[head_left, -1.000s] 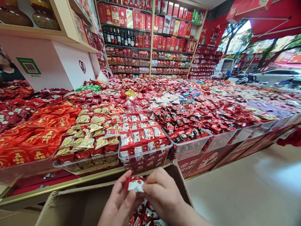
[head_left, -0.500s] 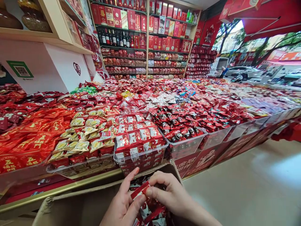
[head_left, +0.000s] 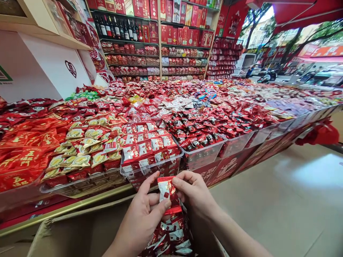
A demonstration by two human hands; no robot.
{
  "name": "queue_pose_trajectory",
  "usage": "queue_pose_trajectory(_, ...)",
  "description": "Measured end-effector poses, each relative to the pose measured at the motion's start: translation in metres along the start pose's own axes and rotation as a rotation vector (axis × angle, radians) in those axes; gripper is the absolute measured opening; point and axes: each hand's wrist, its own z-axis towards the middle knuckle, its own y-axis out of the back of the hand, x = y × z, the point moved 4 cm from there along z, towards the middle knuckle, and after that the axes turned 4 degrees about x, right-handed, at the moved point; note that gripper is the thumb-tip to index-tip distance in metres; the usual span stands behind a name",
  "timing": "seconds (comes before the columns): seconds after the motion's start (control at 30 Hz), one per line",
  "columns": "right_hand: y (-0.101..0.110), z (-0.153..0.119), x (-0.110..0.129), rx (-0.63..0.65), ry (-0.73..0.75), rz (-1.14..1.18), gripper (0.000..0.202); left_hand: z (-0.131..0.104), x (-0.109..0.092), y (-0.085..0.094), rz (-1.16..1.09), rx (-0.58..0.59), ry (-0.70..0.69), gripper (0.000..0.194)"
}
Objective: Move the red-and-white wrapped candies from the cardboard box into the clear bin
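Between my two hands stands a red and white wrapped candy packet, its printed face toward me. My left hand grips its lower left side, with the thumb in front and the index finger stretched upward. My right hand pinches its upper right corner between thumb and fingers. Below them, many similar packets fill part of an open cardboard box. Just beyond my hands, a clear plastic bin holds rows of matching red and white packets.
Gold and red packets and bright red packets lie to the left. Dark red packets fill a bin on the right. Shelves of bottles and boxes stand behind. Tiled floor extends at right.
The packet has turned from edge-on to upright, with its front showing. My right hand has shifted to its upper corner. The view has tilted down and moved right.
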Motion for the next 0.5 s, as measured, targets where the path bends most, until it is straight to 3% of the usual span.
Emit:
queue_pose_trajectory(0.1,-0.002,0.001,-0.001,0.049,0.024,0.050,0.024,0.000,-0.001,0.000,0.019,-0.014,0.017,0.076)
queue_pose_trajectory(0.37,-0.004,-0.005,-0.002,0.133,0.103,-0.117,0.019,-0.008,0.012,0.004,0.047,-0.021,0.033,0.075)
queue_pose_trajectory(0.5,0.004,0.000,0.032,0.135,0.218,-0.271,0.018,-0.016,0.019,0.018,0.107,-0.005,0.026,0.068)
